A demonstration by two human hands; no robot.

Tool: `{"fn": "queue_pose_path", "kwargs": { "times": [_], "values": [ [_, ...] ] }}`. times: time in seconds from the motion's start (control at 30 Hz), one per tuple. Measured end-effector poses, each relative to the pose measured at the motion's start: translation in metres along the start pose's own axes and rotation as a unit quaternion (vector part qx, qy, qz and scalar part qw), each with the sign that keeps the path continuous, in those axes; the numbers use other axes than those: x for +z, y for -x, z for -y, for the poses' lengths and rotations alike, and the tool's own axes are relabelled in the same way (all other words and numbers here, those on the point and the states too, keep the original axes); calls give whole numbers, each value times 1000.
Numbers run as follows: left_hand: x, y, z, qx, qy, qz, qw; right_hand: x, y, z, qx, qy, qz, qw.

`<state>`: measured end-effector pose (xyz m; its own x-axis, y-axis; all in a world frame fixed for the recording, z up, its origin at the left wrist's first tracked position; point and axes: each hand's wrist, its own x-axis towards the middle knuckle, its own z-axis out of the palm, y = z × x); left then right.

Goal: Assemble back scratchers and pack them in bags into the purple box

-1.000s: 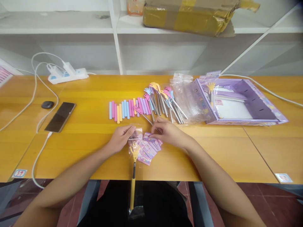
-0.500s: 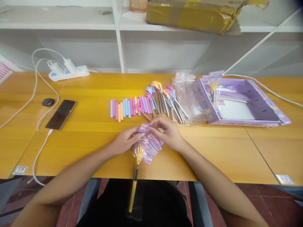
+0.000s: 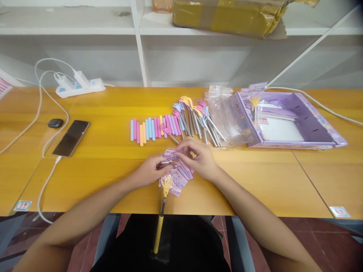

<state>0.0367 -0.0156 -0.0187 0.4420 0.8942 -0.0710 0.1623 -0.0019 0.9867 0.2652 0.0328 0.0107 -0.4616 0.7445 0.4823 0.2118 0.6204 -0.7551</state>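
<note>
The left hand (image 3: 149,170) has its grip nearly closed, with thumb and fingers pinching the mouth of a clear bag (image 3: 170,172). In this bag there is a yellow hand-shaped stick (image 3: 166,184), its head near the fingers and its yellow handle pointing to the near side, over the edge. The right hand (image 3: 200,158) has its grip closed at thumb and fingertip on a small purple card (image 3: 171,153), just at the far side of the bag mouth. It seems that the card is not inside yet, but the fingers hide part of this place.

This stick has its handle on. One more yellow stick (image 3: 255,104), bagged, lies across the left wall of the purple box (image 3: 306,113). The loose sticks (image 3: 198,124) at the centre show bare metal shafts, and the coloured tubes (image 3: 143,130) lie in a row to their left. More cards (image 3: 181,177) are spread under the hands, and empty bags (image 3: 224,113) lie beside the box.

On the left of the yellow wooden surface (image 3: 255,177) are a phone (image 3: 70,138), a black mouse (image 3: 55,123) and a white power strip (image 3: 96,86). Behind stands a white shelf (image 3: 85,26), which carries a taped carton (image 3: 224,17). The floor (image 3: 303,241) has reddish tiles.
</note>
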Motion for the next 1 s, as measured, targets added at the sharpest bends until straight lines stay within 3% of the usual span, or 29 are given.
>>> {"fn": "queue_pose_path", "kwargs": {
  "times": [0.23,0.47,0.63,1.0],
  "values": [
    [-2,1,-2,-8,63,9,998,-2,-1,2,-21,3,-2,1000],
    [0,-2,-4,-5,56,1,998,1,-2,1,-74,16,-15,997],
    [0,-2,-9,-13,73,-6,997,5,-1,-1,-52,32,-27,998],
    [1,-3,-5,-6,9,-32,999,5,2,-6,-55,17,38,998]
  ]
}}
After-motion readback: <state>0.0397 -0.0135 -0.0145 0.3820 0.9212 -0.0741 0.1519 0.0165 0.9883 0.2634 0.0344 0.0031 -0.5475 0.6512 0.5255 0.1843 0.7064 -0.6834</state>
